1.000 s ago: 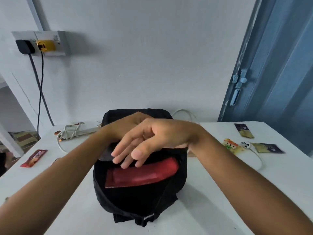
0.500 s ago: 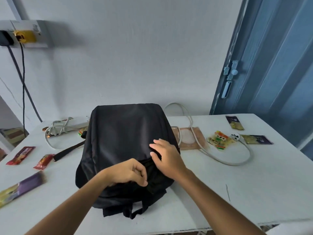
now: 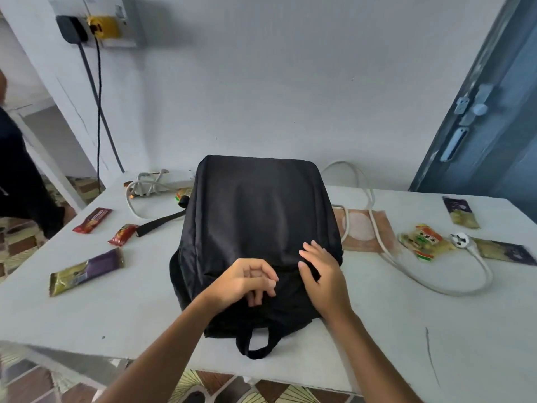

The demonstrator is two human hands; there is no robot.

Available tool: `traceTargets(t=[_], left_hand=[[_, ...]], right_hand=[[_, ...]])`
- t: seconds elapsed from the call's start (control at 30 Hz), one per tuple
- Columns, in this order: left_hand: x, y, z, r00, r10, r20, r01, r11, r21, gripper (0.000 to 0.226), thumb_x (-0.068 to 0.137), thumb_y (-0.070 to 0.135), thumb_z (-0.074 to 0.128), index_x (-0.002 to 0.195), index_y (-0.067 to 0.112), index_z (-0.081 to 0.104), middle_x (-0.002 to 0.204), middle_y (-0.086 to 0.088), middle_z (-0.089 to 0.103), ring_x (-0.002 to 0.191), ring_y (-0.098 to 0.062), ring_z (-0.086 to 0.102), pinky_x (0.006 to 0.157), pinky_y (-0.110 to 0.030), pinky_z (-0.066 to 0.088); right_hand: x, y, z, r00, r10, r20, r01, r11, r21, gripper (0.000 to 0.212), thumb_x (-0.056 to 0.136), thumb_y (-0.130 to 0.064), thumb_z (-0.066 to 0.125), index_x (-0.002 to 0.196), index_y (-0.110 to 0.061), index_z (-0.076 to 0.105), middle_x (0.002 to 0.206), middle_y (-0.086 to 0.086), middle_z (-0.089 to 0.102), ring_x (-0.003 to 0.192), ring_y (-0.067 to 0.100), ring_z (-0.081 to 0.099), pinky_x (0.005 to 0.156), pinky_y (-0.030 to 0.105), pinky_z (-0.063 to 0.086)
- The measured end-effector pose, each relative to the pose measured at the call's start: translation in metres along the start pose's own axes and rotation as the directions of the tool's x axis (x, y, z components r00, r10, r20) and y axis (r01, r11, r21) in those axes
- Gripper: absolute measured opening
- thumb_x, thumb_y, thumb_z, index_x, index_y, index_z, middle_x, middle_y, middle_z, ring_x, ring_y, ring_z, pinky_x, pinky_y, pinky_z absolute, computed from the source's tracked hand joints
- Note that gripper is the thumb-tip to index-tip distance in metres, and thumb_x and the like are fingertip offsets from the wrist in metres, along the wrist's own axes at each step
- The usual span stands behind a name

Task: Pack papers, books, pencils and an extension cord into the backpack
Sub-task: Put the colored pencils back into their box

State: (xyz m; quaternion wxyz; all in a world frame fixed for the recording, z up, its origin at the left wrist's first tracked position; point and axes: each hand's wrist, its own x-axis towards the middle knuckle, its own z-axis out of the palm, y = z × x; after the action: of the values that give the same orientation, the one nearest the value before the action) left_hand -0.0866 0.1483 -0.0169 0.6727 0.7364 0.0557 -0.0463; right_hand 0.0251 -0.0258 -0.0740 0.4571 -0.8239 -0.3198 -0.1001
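Black backpack [image 3: 258,228] lying flat on the bench [image 3: 436,330]. Left hand [image 3: 247,282], grip curled at its top opening, contents indiscernible; right hand [image 3: 322,274], grip apart, flat on the fabric. Hold fabric taut while closing.

Black backpack [image 3: 258,228] lies flat on the white table [image 3: 406,330], carry loop toward the near edge. Left hand [image 3: 247,282], fingers curled, rests on the fabric near the bag's top. Right hand [image 3: 322,274] lies beside it, fingers extended on the cloth. White extension cord [image 3: 436,283] trails along the table to the bag's right. Snack wrappers [image 3: 85,271] scattered on both sides.
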Motion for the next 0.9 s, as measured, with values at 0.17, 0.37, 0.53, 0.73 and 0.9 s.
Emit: traceTargets(t=[0.17, 0.37, 0.53, 0.73, 0.9], left_hand=[[-0.004, -0.008, 0.001, 0.988, 0.064, -0.142, -0.081, 0.990, -0.115, 0.016, 0.077, 0.017, 0.068, 0.088, 0.006, 0.065, 0.074, -0.015, 0.068, 0.049, -0.018, 0.056, 0.042, -0.023, 0.043], [-0.005, -0.009, -0.002, 0.971, 0.057, -0.232, -0.106, 0.973, -0.205, 0.013, 0.078, 0.011, 0.062, 0.089, 0.003, 0.063, 0.073, -0.015, 0.067, 0.050, -0.019, 0.057, 0.042, -0.023, 0.043], [-0.006, -0.009, -0.001, 0.954, 0.042, -0.296, -0.107, 0.972, -0.208, 0.016, 0.077, 0.010, 0.062, 0.090, 0.001, 0.062, 0.072, -0.015, 0.066, 0.050, -0.019, 0.058, 0.041, -0.023, 0.044], [-0.004, -0.007, 0.008, 0.903, 0.032, -0.429, -0.058, 0.997, -0.048, 0.004, 0.086, -0.005, 0.061, 0.088, 0.000, 0.061, 0.067, -0.014, 0.065, 0.046, -0.017, 0.056, 0.039, -0.023, 0.044], [-0.006, -0.013, 0.022, 0.839, 0.177, -0.514, 0.024, 0.933, 0.360, 0.009, 0.081, 0.002, 0.070, 0.082, 0.007, 0.063, 0.057, 0.005, 0.060, 0.048, -0.007, 0.053, 0.051, -0.021, 0.046]], right_hand=[[0.000, 0.001, 0.002, 1.000, 0.003, -0.021, -0.001, 0.998, 0.058, 0.032, 0.090, -0.025, 0.056, 0.114, -0.008, 0.070, 0.125, 0.002, 0.064, 0.127, 0.017, 0.052, 0.107, 0.033, 0.038], [0.001, 0.005, 0.006, 0.999, -0.035, -0.039, 0.037, 0.998, 0.056, 0.028, 0.089, -0.016, 0.060, 0.112, -0.005, 0.070, 0.123, 0.006, 0.065, 0.126, 0.021, 0.053, 0.106, 0.041, 0.042], [0.000, 0.003, 0.009, 0.997, -0.070, -0.037, 0.072, 0.996, 0.048, 0.038, 0.092, -0.030, 0.049, 0.110, -0.004, 0.070, 0.122, 0.008, 0.066, 0.126, 0.021, 0.052, 0.105, 0.041, 0.042], [-0.001, 0.002, 0.006, 0.991, -0.132, -0.011, 0.132, 0.991, 0.029, 0.041, 0.092, -0.031, 0.045, 0.111, -0.005, 0.070, 0.123, 0.009, 0.065, 0.127, 0.023, 0.051, 0.105, 0.046, 0.041], [-0.002, 0.004, 0.003, 0.976, -0.217, -0.001, 0.217, 0.976, -0.012, 0.037, 0.090, -0.028, 0.048, 0.110, -0.005, 0.069, 0.122, 0.012, 0.065, 0.124, 0.029, 0.053, 0.104, 0.045, 0.041]])
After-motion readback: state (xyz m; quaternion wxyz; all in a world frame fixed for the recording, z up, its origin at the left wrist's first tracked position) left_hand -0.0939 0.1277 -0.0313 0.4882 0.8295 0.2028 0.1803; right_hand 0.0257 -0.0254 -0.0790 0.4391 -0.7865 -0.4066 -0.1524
